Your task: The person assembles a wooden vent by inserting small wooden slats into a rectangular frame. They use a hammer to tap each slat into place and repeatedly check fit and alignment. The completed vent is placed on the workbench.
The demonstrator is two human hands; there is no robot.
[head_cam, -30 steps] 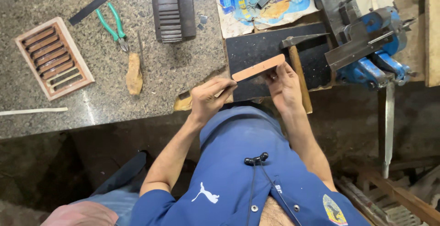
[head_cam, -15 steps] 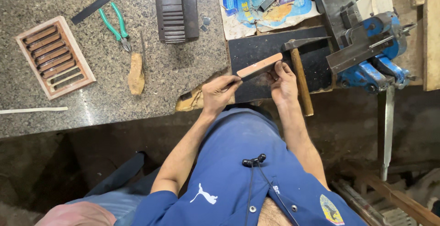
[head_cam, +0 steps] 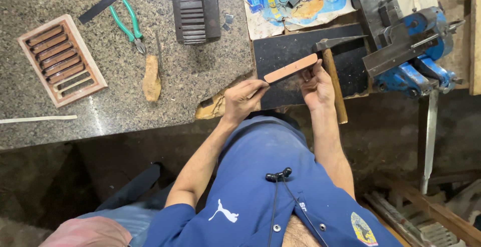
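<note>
The person holds a thin reddish-brown wooden strip (head_cam: 291, 68) between both hands, just off the front edge of the granite worktop (head_cam: 100, 111) and above a black mat (head_cam: 295, 51). The left hand (head_cam: 243, 99) pinches the strip's lower end between thumb and fingertips, fingers pressed together around it. The right hand (head_cam: 316, 84) supports the upper end with its fingers curled against the strip; whether it grips or merely steadies it, I cannot tell. The strip lies tilted, its right end higher. Just beside the right hand, a hammer (head_cam: 333, 71) with a wooden handle lies on the mat, head toward the back edge. A blue bench vise (head_cam: 411, 51) stands at the right end of the bench. Farther left on the worktop rest a wooden-handled tool (head_cam: 151, 79), green-handled pliers (head_cam: 128, 24), a dark ribbed block (head_cam: 194, 7) and, near the left edge, a wooden slatted frame (head_cam: 61, 59). A colourful printed sheet (head_cam: 295, 4) lies at the back.
</note>
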